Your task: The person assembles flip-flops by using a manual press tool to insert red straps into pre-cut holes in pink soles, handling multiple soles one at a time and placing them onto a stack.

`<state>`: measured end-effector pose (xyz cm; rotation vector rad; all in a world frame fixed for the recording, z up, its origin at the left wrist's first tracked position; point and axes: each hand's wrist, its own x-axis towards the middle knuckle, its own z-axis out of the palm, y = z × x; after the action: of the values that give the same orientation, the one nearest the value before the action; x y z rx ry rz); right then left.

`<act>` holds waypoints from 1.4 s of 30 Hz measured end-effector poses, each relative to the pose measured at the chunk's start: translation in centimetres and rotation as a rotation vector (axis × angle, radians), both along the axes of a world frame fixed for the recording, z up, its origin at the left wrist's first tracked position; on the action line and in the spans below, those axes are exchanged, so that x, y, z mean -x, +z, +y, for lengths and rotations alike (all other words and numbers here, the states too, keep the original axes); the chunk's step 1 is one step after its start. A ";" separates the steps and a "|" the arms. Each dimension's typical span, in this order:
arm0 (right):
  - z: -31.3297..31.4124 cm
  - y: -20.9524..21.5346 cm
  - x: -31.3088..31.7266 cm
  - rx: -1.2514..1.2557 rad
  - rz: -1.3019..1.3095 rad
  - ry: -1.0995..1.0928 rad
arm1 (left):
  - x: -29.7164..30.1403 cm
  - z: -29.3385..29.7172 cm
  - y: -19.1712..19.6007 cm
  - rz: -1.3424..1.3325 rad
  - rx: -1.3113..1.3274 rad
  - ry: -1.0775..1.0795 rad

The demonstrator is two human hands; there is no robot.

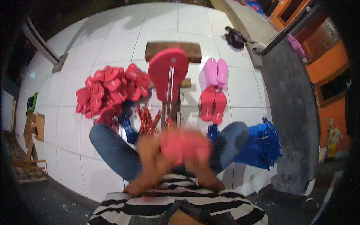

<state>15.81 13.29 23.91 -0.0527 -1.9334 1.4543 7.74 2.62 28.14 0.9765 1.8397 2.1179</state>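
Observation:
Close to my lap, both hands grip a pinkish-red piece [180,144], apparently a flip-flop sole, smeared by motion. My left hand [150,152] is closed on its left side, and my right hand [197,159] holds its right side. The fingers are blurred. Just beyond them a red flip-flop sole [161,67] rests on a wooden stand [193,50], with thin metal rods [170,84] running along its top toward me. Several red straps [147,119] lie on the floor left of the stand.
A heap of red flip-flop soles [108,88] lies at the left. Right of the stand sit a pink pair [216,71] and a red pair [213,105]. A blue bundle [258,144] lies beside my right knee, and a cardboard box [36,125] stands far left.

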 end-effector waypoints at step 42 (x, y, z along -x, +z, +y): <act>0.8 -1.1 1.2 -0.323 0.067 -0.202 | 5.0 -0.8 -5.9 0.444 -0.375 -0.189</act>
<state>14.58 14.11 22.84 -0.0494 -2.0198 0.9900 2.77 1.77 22.26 1.7528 1.4435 2.3067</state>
